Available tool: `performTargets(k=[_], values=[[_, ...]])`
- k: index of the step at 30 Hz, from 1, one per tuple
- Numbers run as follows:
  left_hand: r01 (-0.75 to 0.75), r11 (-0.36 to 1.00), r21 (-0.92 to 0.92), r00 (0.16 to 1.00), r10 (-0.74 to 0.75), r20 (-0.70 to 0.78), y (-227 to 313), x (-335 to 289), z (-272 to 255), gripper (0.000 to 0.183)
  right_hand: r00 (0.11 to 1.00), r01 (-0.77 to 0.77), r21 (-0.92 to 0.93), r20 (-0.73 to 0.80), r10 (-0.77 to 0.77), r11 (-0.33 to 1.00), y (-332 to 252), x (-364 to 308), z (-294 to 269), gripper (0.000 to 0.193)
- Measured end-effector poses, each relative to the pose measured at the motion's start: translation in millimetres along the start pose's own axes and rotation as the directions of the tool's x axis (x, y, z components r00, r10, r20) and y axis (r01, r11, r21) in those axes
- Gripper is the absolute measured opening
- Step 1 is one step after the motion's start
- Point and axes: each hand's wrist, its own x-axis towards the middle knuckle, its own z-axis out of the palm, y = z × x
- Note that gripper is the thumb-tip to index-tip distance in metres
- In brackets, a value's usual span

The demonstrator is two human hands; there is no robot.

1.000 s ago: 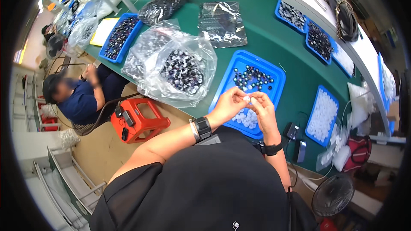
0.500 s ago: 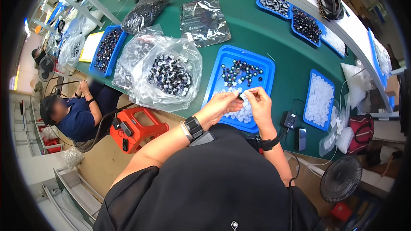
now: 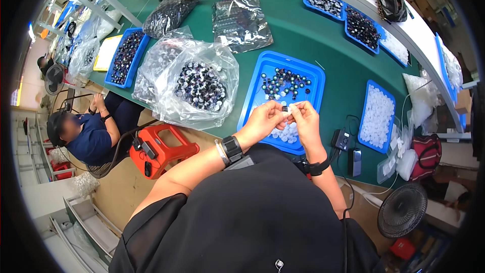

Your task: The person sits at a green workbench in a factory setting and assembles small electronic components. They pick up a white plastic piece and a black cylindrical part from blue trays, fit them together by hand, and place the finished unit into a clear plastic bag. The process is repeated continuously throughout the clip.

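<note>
Both of my hands meet over the near half of a blue tray (image 3: 316,83). My left hand (image 3: 264,120) is closed in a pinch on a small black round part (image 3: 285,108). Against it, my right hand (image 3: 306,125) pinches what looks like a small white translucent cap (image 3: 289,115), partly hidden by the fingers. White caps (image 3: 287,134) lie in the tray below my hands. In its far half are scattered dark round parts (image 3: 283,82) with shiny greenish tops.
Left of the tray sits a clear plastic bag (image 3: 222,65) of black-and-white parts. A tray of white caps (image 3: 376,116) lies right, past a small black box (image 3: 341,140). A co-worker (image 3: 93,139) sits at left beside a red stool (image 3: 164,146).
My fingertips have shifted slightly, and the black part between them shows more plainly. The hands stay together over the tray. A hand at the far tray has left view.
</note>
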Motion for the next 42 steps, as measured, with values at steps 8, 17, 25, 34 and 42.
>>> performTargets(k=[8, 17, 25, 34, 42], values=[[-0.068, 0.992, 0.104, 0.996, 0.073, -0.043, 5, 1, -3, 0.02, 0.988, -0.151, 0.218, 0.017, 0.151, 0.964, 1, 2, 2, 0.013], [-0.153, 0.959, 0.239, 0.986, 0.166, -0.035, -8, 6, -4, 0.021, 0.937, -0.345, 0.325, 0.063, 0.344, 0.88, 0, 6, 5, 0.013], [-0.035, 0.999, 0.027, 0.999, 0.035, -0.01, -3, 4, 1, 0.018, 0.973, -0.207, 0.232, 0.151, 0.175, 0.95, 8, 2, 4, 0.011], [0.124, 0.912, -0.392, 0.992, -0.103, 0.074, -7, 6, -7, 0.017, 0.987, -0.142, 0.127, 0.09, 0.131, 0.982, 2, 2, 10, 0.017], [0.367, 0.694, -0.619, 0.93, -0.269, 0.25, -11, 7, -14, 0.028, 0.982, 0.045, -0.203, 0.187, -0.007, 0.978, 3, -2, 13, 0.031]])
